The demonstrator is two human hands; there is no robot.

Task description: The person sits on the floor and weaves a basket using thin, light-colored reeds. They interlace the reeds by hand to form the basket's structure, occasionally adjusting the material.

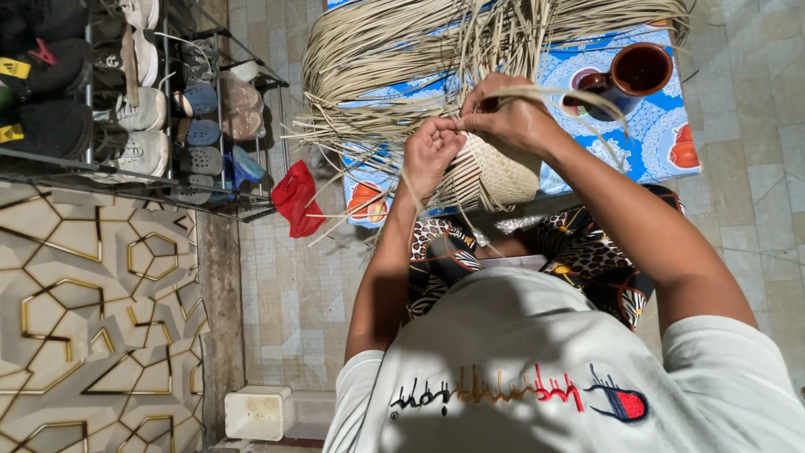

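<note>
Both hands pinch pale strips over my lap: left hand (pixel 429 151) fisted on some, right hand (pixel 507 113) gripping a looped one. They half hide the basket (pixel 503 172); its base I can't see.

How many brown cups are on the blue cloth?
1. The brown cup stands on the blue patterned cloth, past the right hand, beside the pile of straw strips. More could hide under the strips.

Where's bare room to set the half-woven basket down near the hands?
Bare tiled floor lies between the shoe rack and the left arm, below the red cloth. More floor right of the blue mat. The mat is crowded with straw strips and a brown mug.
</note>
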